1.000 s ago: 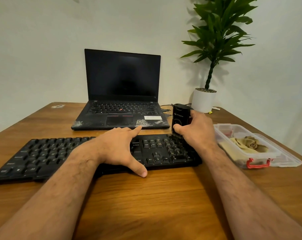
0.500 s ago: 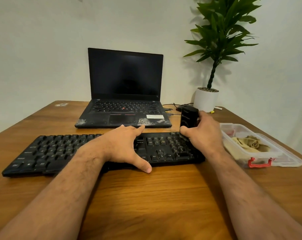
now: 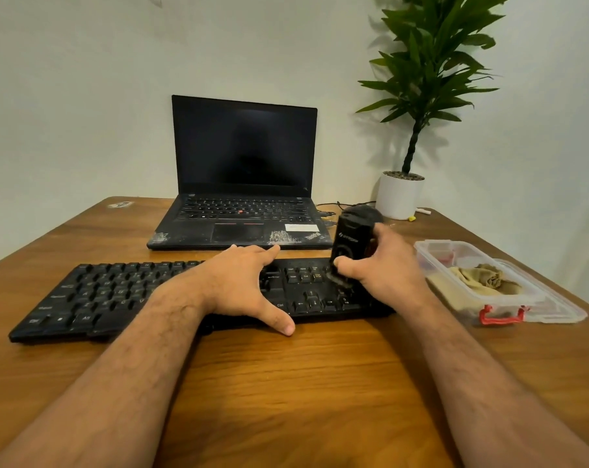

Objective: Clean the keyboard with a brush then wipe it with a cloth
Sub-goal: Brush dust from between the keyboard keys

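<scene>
A long black keyboard (image 3: 97, 295) lies across the wooden table in front of me. My left hand (image 3: 242, 285) rests flat on its middle, fingers spread, thumb over the front edge. My right hand (image 3: 384, 265) grips a black brush (image 3: 350, 241) with a thick upright body. Its bristle end touches the keys at the keyboard's right end, near the number pad. A tan cloth (image 3: 482, 278) lies crumpled inside a clear plastic box (image 3: 509, 307) to the right of the keyboard.
An open black laptop (image 3: 242, 211) with a dark screen stands behind the keyboard. A potted plant in a white pot (image 3: 399, 197) is at the back right, with thin cables beside it. The box has red clips (image 3: 499, 315) and its lid lies under it.
My right hand has tilted the brush and shifted it slightly left across the right-end keys. The left hand stays on the keyboard. My head has moved a little, shifting the view.
</scene>
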Demonstrator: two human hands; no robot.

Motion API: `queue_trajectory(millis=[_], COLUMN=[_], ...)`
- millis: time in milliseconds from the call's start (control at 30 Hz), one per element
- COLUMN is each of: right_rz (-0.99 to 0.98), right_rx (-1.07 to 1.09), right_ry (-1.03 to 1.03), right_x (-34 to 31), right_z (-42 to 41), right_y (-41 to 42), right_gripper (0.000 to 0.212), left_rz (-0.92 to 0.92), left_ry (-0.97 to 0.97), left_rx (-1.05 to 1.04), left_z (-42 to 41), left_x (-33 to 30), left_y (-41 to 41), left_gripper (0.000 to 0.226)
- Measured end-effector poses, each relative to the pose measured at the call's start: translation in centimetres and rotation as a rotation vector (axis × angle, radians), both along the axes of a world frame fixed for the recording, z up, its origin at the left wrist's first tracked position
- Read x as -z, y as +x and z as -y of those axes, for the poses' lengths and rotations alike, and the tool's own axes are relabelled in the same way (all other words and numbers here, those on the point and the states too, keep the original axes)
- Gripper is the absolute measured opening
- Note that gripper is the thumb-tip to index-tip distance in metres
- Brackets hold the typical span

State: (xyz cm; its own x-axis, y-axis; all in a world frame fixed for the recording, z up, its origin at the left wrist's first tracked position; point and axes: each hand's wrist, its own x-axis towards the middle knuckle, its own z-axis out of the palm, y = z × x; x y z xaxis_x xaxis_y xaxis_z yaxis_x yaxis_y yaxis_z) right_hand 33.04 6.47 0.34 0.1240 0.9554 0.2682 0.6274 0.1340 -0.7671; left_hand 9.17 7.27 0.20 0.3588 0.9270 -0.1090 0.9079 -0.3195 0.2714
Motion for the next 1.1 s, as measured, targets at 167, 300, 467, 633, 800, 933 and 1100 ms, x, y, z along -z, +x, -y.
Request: queue_trajectory(millis=[167, 300, 467, 633, 800, 933, 1100], right_rz=[-0.011, 0.027, -0.005, 0.057, -0.043, 0.111, 0.021], right_rx=[0.085, 0.016, 0.047, 0.147, -0.102, 0.095, -0.086], right_ry=[0.066, 0.003, 0.032, 0.054, -0.051, 0.058, -0.020], right_x=[-0.6, -0.1, -0.4, -0.5, -0.4, -0.5, -0.3], right_z=[0.4, 0.4, 0.5, 0.8, 1.4, 1.0, 1.3], right_y=[0.9, 0.4, 0.9, 1.1, 0.3, 0.3, 0.7], right_gripper=[0.057, 0.057, 0.059, 0.060, 0.053, 0.062, 0.060], left_rz=[-0.004, 0.002, 0.000, -0.012, -0.035, -0.046, -0.044], left_ry=[0.013, 0.023, 0.024, 0.030, 0.049, 0.052, 0.050], left_rx=[0.008, 0.013, 0.005, 0.001, -0.024, -0.019, -0.009], left_z=[0.3, 0.5, 0.5, 0.5, 0.4, 0.2, 0.5], left_x=[-0.2, -0.4, -0.3, -0.4, -0.3, -0.3, -0.6], left_y=[0.2, 0.4, 0.5, 0.6, 0.4, 0.2, 0.4], left_gripper=[0.143, 0.140, 0.141, 0.142, 0.145, 0.144, 0.140])
